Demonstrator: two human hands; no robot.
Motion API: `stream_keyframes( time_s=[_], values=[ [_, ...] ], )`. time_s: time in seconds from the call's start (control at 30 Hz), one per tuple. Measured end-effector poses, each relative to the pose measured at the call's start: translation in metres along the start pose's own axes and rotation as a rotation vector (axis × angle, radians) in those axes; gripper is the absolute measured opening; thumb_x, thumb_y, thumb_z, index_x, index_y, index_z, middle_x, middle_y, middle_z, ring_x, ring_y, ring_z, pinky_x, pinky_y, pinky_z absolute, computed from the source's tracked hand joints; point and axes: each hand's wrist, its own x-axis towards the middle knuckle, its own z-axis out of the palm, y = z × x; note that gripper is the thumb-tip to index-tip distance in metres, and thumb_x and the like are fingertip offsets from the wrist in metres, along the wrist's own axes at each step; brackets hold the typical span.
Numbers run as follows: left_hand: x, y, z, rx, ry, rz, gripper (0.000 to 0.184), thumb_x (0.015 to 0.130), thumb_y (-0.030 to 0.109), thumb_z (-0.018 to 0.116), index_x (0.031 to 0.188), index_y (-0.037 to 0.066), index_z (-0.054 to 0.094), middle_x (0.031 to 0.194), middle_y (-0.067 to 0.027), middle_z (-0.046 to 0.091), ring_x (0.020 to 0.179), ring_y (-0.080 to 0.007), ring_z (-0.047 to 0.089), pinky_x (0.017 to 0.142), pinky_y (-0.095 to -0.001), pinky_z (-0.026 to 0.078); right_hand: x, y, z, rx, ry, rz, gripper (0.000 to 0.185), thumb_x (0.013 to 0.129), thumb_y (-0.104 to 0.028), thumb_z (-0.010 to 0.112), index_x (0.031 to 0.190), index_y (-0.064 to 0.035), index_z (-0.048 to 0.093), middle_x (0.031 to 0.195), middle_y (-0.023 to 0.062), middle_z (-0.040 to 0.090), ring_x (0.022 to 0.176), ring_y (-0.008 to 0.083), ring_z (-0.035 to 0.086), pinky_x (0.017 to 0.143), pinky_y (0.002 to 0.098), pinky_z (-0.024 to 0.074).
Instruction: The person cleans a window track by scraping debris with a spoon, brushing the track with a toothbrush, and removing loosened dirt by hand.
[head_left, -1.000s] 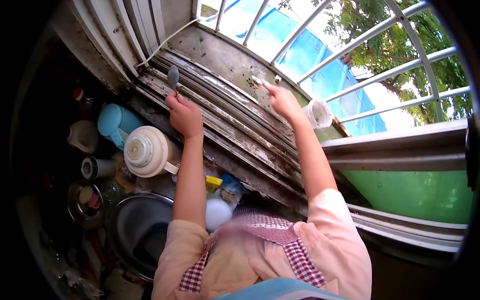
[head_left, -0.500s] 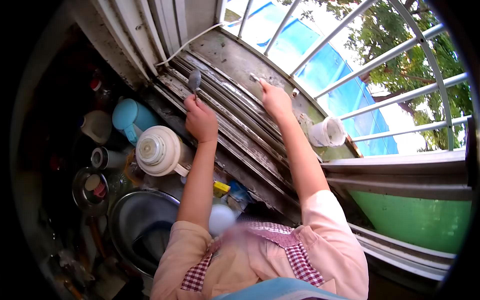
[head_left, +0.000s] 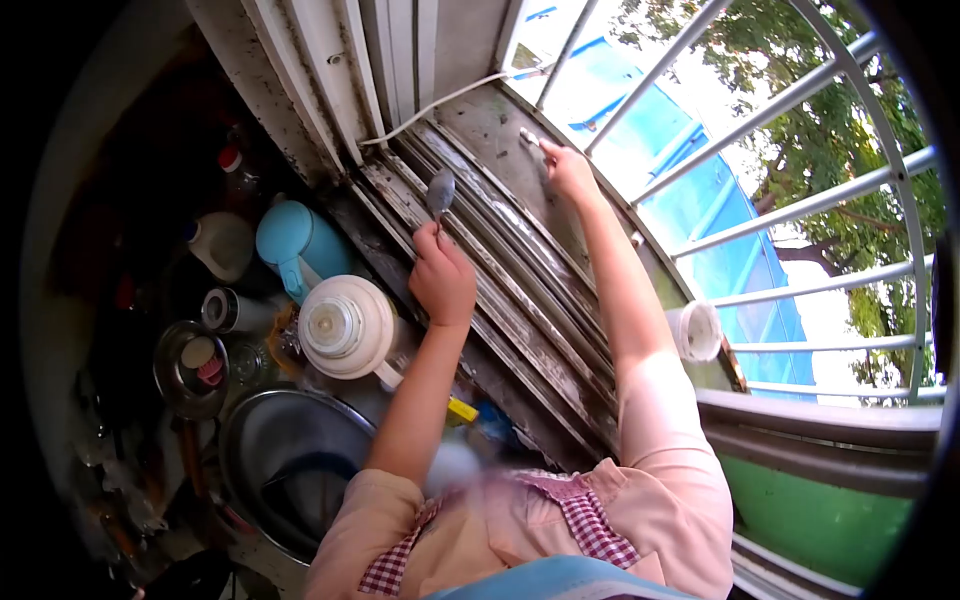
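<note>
My left hand point(head_left: 443, 277) is closed around the handle of a metal spoon point(head_left: 440, 190), its bowl pointing up above the dirty sliding-window track point(head_left: 500, 240). Farther out over the grimy sill point(head_left: 490, 117), my right hand point(head_left: 570, 172) pinches a small whitish piece point(head_left: 529, 136). That piece is too small to name; its tip looks close to the sill, though contact cannot be made out. A white plastic cup point(head_left: 697, 332) stands on the sill beside my right forearm, which partly covers it.
White window bars point(head_left: 760, 135) edge the sill, and a white cable point(head_left: 440, 103) crosses its far end. On the left are a cream thermos point(head_left: 345, 325), a light blue jug point(head_left: 295, 238), a metal basin point(head_left: 240, 440), a red-capped bottle point(head_left: 232, 165) and a pan point(head_left: 170, 365).
The view has shifted, so most things appear farther right. My right hand has moved along the sill toward its far end with the whitish piece. The spoon stays in my left hand.
</note>
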Motion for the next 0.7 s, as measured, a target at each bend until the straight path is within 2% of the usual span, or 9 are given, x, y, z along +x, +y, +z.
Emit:
stream_keyframes(
  time_s=[0.1,0.2,0.23,0.27,0.33,0.43,0.57,0.67,0.7],
  values=[
    [-0.001,-0.002,0.000,-0.009,-0.046,-0.055,0.018,0.088,0.013,0.043,0.104,0.005,0.046,0.082,-0.0186,0.062,0.074,-0.0393,0.058,0.061,-0.0465,0.044,0.052,-0.003,0.033,-0.044,0.225,-0.043,0.039,0.080,-0.004,0.046,0.114,-0.0175,0.058,0.085,0.0173,0.058,0.077,0.0332,0.057,0.069,0.0411,0.0443],
    [-0.001,0.001,-0.001,-0.040,-0.048,-0.064,0.018,0.089,0.014,0.043,0.104,0.005,0.046,0.080,-0.0175,0.062,0.072,-0.0389,0.058,0.061,-0.0459,0.044,0.049,-0.010,0.031,-0.092,0.074,-0.141,0.039,0.079,-0.004,0.047,0.115,-0.0176,0.058,0.085,0.0172,0.056,0.076,0.0338,0.057,0.069,0.0419,0.0445],
    [-0.002,-0.002,-0.001,-0.034,-0.046,-0.054,0.018,0.089,0.013,0.043,0.104,0.005,0.046,0.080,-0.0173,0.062,0.072,-0.0388,0.058,0.061,-0.0456,0.044,0.040,-0.016,0.019,-0.172,-0.111,-0.199,0.037,0.082,-0.009,0.046,0.113,-0.0239,0.058,0.090,0.0173,0.059,0.082,0.0342,0.059,0.072,0.0423,0.0461],
    [-0.004,-0.004,-0.001,-0.031,-0.042,-0.046,0.018,0.089,0.013,0.043,0.104,0.005,0.046,0.079,-0.0171,0.061,0.072,-0.0387,0.058,0.061,-0.0454,0.044,0.029,-0.018,0.005,-0.043,-0.234,-0.269,0.043,0.078,-0.006,0.048,0.116,-0.0235,0.057,0.087,0.0159,0.061,0.081,0.0325,0.059,0.071,0.0406,0.0457],
    [0.000,-0.002,0.005,-0.031,-0.024,-0.043,0.018,0.088,0.013,0.043,0.104,0.005,0.046,0.079,-0.0171,0.062,0.071,-0.0384,0.058,0.059,-0.0455,0.044,0.025,-0.013,-0.003,0.114,-0.277,-0.287,0.048,0.074,-0.005,0.049,0.119,-0.0215,0.056,0.085,0.0144,0.063,0.081,0.0314,0.060,0.070,0.0386,0.0455],
    [-0.002,-0.003,0.000,-0.012,-0.037,-0.041,0.019,0.088,0.013,0.044,0.105,0.006,0.047,0.079,-0.0175,0.063,0.069,-0.0381,0.059,0.056,-0.0463,0.045,0.052,-0.035,-0.001,0.028,-0.210,-0.168,0.045,0.077,-0.008,0.048,0.120,-0.0177,0.055,0.090,0.0145,0.063,0.085,0.0314,0.060,0.072,0.0386,0.0463],
    [0.000,-0.003,0.001,-0.022,-0.007,-0.017,0.019,0.087,0.012,0.044,0.105,0.006,0.047,0.078,-0.0181,0.062,0.068,-0.0383,0.059,0.056,-0.0464,0.045,0.099,-0.070,0.052,-0.158,-0.103,-0.258,0.039,0.078,-0.010,0.046,0.116,-0.0175,0.053,0.094,0.0165,0.063,0.090,0.0334,0.060,0.075,0.0419,0.0473],
    [-0.005,-0.007,0.001,-0.022,-0.018,-0.010,0.019,0.086,0.010,0.044,0.105,0.006,0.047,0.079,-0.0183,0.062,0.068,-0.0385,0.059,0.056,-0.0466,0.045,0.083,-0.080,0.043,-0.164,-0.151,-0.315,0.050,0.074,-0.004,0.043,0.122,-0.0177,0.050,0.094,0.0178,0.063,0.086,0.0323,0.061,0.072,0.0415,0.0478],
    [-0.004,-0.006,0.002,-0.015,-0.016,-0.014,0.019,0.086,0.010,0.044,0.105,0.006,0.047,0.079,-0.0182,0.062,0.068,-0.0385,0.059,0.056,-0.0466,0.045,0.069,-0.084,0.032,-0.223,-0.203,-0.437,0.051,0.075,-0.004,0.042,0.124,-0.0187,0.049,0.094,0.0175,0.063,0.086,0.0314,0.062,0.073,0.0413,0.0479]
  ],
)
